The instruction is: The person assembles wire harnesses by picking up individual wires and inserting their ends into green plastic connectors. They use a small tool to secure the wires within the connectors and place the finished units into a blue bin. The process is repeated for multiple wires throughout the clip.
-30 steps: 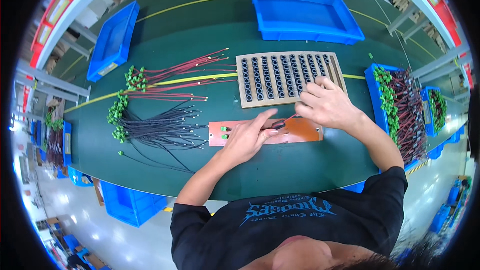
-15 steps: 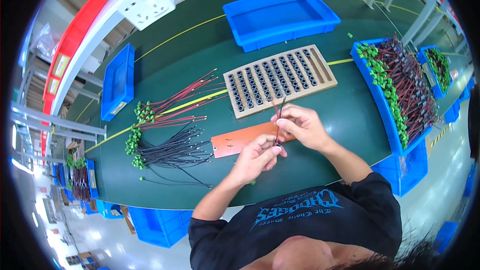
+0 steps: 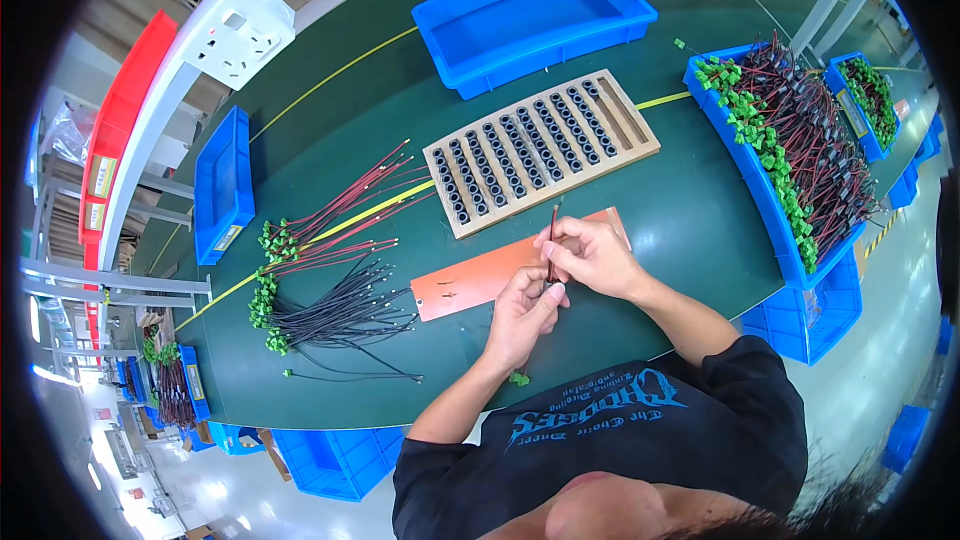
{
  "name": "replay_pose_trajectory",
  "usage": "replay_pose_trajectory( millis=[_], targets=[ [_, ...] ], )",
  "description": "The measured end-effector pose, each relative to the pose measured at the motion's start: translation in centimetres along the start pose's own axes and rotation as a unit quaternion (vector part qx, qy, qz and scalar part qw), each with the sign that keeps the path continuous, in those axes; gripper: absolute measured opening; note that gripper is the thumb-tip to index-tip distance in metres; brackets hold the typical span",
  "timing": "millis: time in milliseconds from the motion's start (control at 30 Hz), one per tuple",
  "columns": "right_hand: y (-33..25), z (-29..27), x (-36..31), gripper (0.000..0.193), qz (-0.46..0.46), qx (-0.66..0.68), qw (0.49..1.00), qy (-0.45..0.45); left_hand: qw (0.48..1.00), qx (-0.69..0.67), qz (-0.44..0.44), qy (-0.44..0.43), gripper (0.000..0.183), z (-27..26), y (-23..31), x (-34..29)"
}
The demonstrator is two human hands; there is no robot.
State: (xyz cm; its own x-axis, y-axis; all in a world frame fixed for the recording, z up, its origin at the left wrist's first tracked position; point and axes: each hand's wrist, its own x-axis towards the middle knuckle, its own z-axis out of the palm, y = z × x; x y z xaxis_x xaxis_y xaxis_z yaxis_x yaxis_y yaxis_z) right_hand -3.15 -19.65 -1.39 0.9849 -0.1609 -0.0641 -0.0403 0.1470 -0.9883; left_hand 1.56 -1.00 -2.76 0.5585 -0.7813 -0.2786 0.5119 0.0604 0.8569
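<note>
Near the front of the table my two hands work close together. My left hand is closed in a pinch on a thin wire lead; a green connector hangs below it, toward my shirt. Close above, my right hand pinches the upper part of the dark and reddish wires, whose ends stick up past its fingers. A small dark piece shows between the hands, too small to make out. Under them lies an orange strip with small dark marks. Beyond it sits a wooden tray with rows of black rings.
At the left lie red wires and black wires with green connectors. A blue bin full of wired parts stands at right. One blue tray is at the back, another at far left.
My hands have drawn a little closer and the wire ends now stand more upright together. The green connector below my left hand shows more. The whole view has shifted slightly.
</note>
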Motion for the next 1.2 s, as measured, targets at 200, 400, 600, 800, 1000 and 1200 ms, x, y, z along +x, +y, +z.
replay_pose_trajectory(
  millis=[200, 400, 600, 800, 1000, 1200],
  targets=[
    [0.7, -0.7, 0.5, 0.025, 0.016, 0.077, 0.997, -0.023, 0.999, 0.002, 0.028, 0.015, 0.024, -0.2, -0.6, 0.0],
    [0.3, 0.0, 0.2, 0.021, 0.033, 0.055, 0.998, 0.017, 0.997, 0.053, 0.032, 0.037, 0.019, 0.0, -0.8, -0.2],
    [0.3, -0.6, 0.5, 0.022, 0.013, 0.113, 0.993, -0.015, 0.999, 0.042, 0.013, 0.021, 0.017, -0.5, -1.3, -0.3],
    [0.8, -0.5, 0.4, 0.022, 0.002, 0.144, 0.99, -0.013, 0.999, 0.052, 0.007, 0.007, 0.024, -0.7, -0.8, -0.4],
    [1.0, -0.8, 0.3, 0.017, 0.027, 0.16, 0.987, -0.007, 0.999, 0.05, 0.003, 0.005, 0.026, -0.5, -0.7, -0.4],
    [0.3, -0.4, 0.1, 0.021, -0.001, 0.121, 0.993, -0.002, 0.998, 0.059, -0.015, 0.009, 0.027, -0.6, -0.9, -0.5]
  ],
)
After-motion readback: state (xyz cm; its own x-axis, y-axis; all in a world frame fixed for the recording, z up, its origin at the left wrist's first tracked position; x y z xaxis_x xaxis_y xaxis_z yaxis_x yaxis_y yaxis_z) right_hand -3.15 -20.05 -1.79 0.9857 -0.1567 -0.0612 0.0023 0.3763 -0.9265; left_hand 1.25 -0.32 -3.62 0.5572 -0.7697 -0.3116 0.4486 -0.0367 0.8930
